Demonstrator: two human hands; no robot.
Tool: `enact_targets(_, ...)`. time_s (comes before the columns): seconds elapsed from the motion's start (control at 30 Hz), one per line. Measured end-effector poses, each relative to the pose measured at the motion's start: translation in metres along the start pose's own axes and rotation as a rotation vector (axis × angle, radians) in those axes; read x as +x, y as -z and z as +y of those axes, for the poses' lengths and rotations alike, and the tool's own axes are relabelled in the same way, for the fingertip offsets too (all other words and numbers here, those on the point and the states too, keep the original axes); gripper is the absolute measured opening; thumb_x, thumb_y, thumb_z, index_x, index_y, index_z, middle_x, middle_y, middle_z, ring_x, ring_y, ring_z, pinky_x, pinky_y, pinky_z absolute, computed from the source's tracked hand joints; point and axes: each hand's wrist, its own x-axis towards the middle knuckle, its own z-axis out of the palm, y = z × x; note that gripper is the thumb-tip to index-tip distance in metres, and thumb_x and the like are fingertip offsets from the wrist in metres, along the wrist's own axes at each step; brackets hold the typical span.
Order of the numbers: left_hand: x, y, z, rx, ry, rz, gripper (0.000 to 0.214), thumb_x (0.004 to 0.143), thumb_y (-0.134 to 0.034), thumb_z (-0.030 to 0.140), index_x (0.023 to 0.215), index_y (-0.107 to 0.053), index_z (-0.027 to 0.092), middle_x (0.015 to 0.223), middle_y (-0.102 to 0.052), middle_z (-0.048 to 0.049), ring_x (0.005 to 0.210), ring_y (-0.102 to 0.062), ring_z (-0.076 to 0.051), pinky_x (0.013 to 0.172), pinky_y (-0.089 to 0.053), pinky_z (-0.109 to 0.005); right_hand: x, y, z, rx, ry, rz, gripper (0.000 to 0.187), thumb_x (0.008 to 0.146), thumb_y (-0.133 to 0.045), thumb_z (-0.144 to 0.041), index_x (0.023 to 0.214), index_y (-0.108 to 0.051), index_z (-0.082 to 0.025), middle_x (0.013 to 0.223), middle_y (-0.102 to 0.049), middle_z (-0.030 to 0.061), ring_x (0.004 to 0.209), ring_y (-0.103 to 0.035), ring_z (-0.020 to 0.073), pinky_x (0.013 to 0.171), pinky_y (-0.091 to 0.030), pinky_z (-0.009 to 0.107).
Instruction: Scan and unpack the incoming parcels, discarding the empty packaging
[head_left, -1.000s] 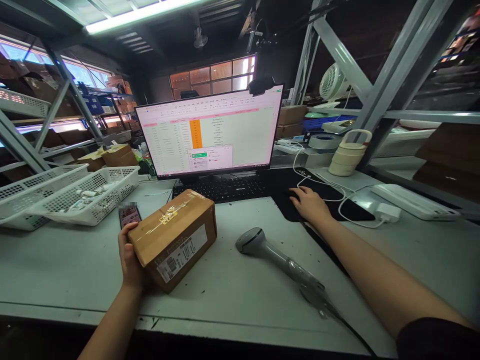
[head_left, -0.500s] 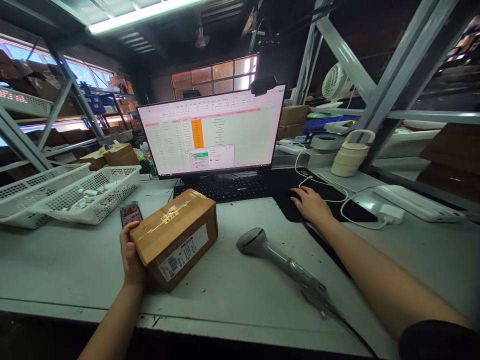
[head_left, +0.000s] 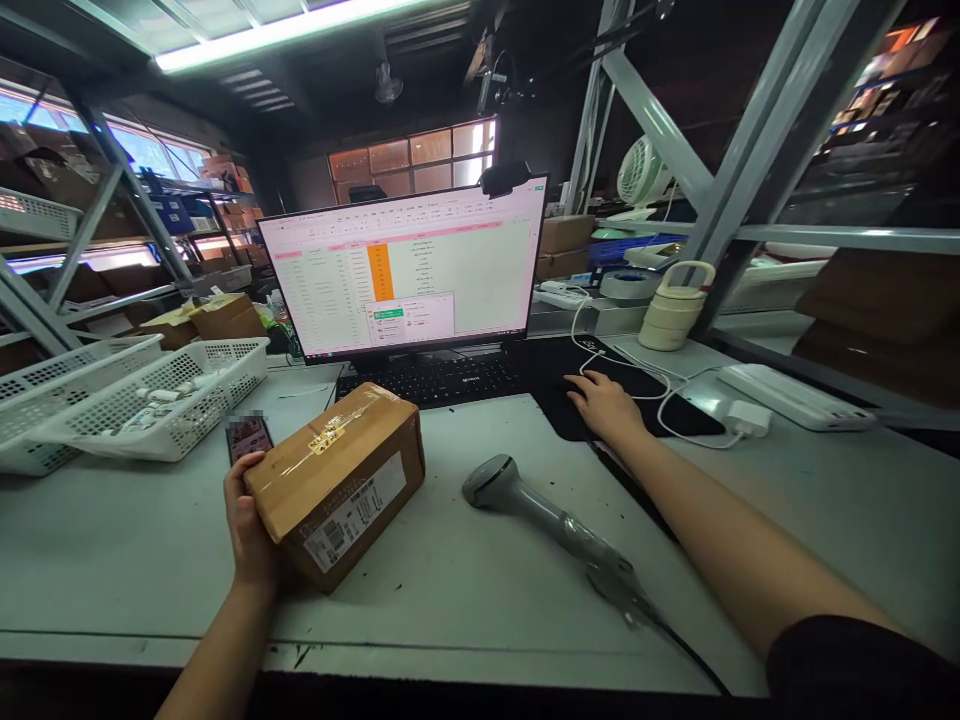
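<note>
My left hand (head_left: 250, 530) grips the near left end of a taped brown cardboard box (head_left: 337, 470), fingers over its top edge. The box is tilted on the table, and a white printed label (head_left: 356, 512) faces me on its side. My right hand (head_left: 606, 408) lies curved over a computer mouse on a black mouse pad (head_left: 675, 412); the palm and fingers hide nearly all of the mouse. Between my arms a grey handheld barcode scanner (head_left: 551, 525) rests on its side, its cable running toward the front edge. A phone (head_left: 249, 436) lies just beyond my left hand.
A monitor (head_left: 465, 270) showing a spreadsheet stands behind a black keyboard (head_left: 442, 378). White plastic baskets (head_left: 184, 415) sit at the left. At the right are a white power bank (head_left: 795, 397) with cables, a charger plug (head_left: 748, 418) and a cream bottle (head_left: 670, 318).
The whole view has shifted slightly, so everything sits a little further left. Both hands keep their places on the box and the mouse, with no clear movement.
</note>
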Motion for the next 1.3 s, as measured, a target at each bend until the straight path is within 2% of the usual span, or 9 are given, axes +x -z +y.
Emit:
enact_targets(0.13,0.000,-0.002,0.004,-0.112,0.078,0.023,0.057,0.076,-0.063,0.069,0.112,-0.059,0.025,0.110,-0.057,-0.0022,0.095,-0.056,-0.020,0.077,-0.048,-0.027,0.000,-0.001,0.000,-0.005,0.005,0.004,0.044,0.101,-0.043,-0.037,0.139,-0.062,-0.022,0.144,-0.052,0.0157,0.117,-0.058,0.0348,0.096,-0.050,0.048)
enact_targets(0.37,0.001,-0.002,0.002,-0.101,0.107,0.030,0.058,0.076,-0.062,0.068,0.114,-0.058,0.024,0.112,-0.056,-0.0045,0.094,-0.054,-0.020,0.074,-0.047,-0.028,0.000,-0.001,-0.001,-0.010,0.022,0.021,0.046,0.101,-0.042,-0.037,0.140,-0.060,-0.022,0.143,-0.053,0.0168,0.114,-0.059,0.0347,0.094,-0.050,0.049)
enact_targets(0.63,-0.001,0.001,-0.002,-0.103,0.037,-0.014,0.059,0.081,-0.058,0.071,0.116,-0.059,0.023,0.114,-0.056,-0.0058,0.099,-0.055,-0.022,0.080,-0.048,-0.029,0.002,-0.004,0.003,0.003,0.078,0.036,0.046,0.101,-0.043,-0.041,0.137,-0.062,-0.019,0.139,-0.055,0.0191,0.109,-0.060,0.0357,0.091,-0.050,0.048)
enact_targets(0.73,-0.002,0.000,-0.002,-0.111,0.022,-0.037,0.063,0.082,-0.056,0.073,0.122,-0.058,0.024,0.115,-0.056,-0.0062,0.100,-0.056,-0.022,0.083,-0.049,-0.030,0.002,-0.004,0.003,0.004,0.076,0.023,0.046,0.100,-0.045,-0.042,0.136,-0.063,-0.019,0.139,-0.055,0.0186,0.108,-0.060,0.0358,0.090,-0.051,0.049)
enact_targets(0.83,-0.003,-0.003,-0.004,-0.109,-0.091,-0.024,0.074,0.079,-0.058,0.076,0.133,-0.052,0.026,0.125,-0.055,-0.0073,0.111,-0.055,-0.024,0.094,-0.047,-0.033,0.003,-0.003,0.003,0.004,0.074,0.016,0.047,0.099,-0.045,-0.042,0.135,-0.064,-0.019,0.139,-0.055,0.0185,0.108,-0.059,0.0365,0.091,-0.051,0.050)
enact_targets(0.97,-0.003,-0.005,-0.007,-0.030,-0.341,0.015,0.083,0.077,-0.054,0.081,0.141,-0.048,0.028,0.145,-0.042,-0.0093,0.131,-0.044,-0.029,0.111,-0.038,-0.040,0.003,-0.001,0.002,-0.001,0.071,0.004,0.049,0.099,-0.045,-0.043,0.136,-0.063,-0.018,0.140,-0.055,0.0188,0.109,-0.059,0.0379,0.092,-0.050,0.051)
enact_targets(1.1,-0.004,-0.003,-0.006,0.148,-0.549,-0.032,0.085,0.079,-0.048,0.086,0.140,-0.051,0.028,0.148,-0.036,-0.0113,0.143,-0.032,-0.034,0.119,-0.028,-0.048,0.000,0.002,-0.002,0.017,0.061,-0.009,0.048,0.099,-0.046,-0.042,0.136,-0.063,-0.017,0.139,-0.055,0.0203,0.109,-0.059,0.0390,0.089,-0.049,0.049)
enact_targets(1.2,-0.006,-0.001,-0.001,0.238,-0.602,-0.095,0.084,0.077,-0.047,0.088,0.133,-0.056,0.027,0.148,-0.035,-0.0122,0.144,-0.031,-0.036,0.120,-0.025,-0.052,-0.005,0.007,-0.005,0.032,0.057,0.015,0.051,0.100,-0.045,-0.043,0.139,-0.059,-0.014,0.139,-0.055,0.0236,0.110,-0.057,0.0417,0.088,-0.047,0.050)
enact_targets(1.3,-0.007,0.001,0.001,0.298,-0.578,-0.122,0.082,0.076,-0.047,0.089,0.125,-0.060,0.025,0.150,-0.035,-0.0137,0.145,-0.030,-0.038,0.121,-0.023,-0.054,-0.002,0.021,-0.008,0.071,0.094,0.085,0.055,0.101,-0.044,-0.044,0.141,-0.055,-0.008,0.139,-0.054,0.0285,0.114,-0.054,0.0463,0.088,-0.044,0.053)
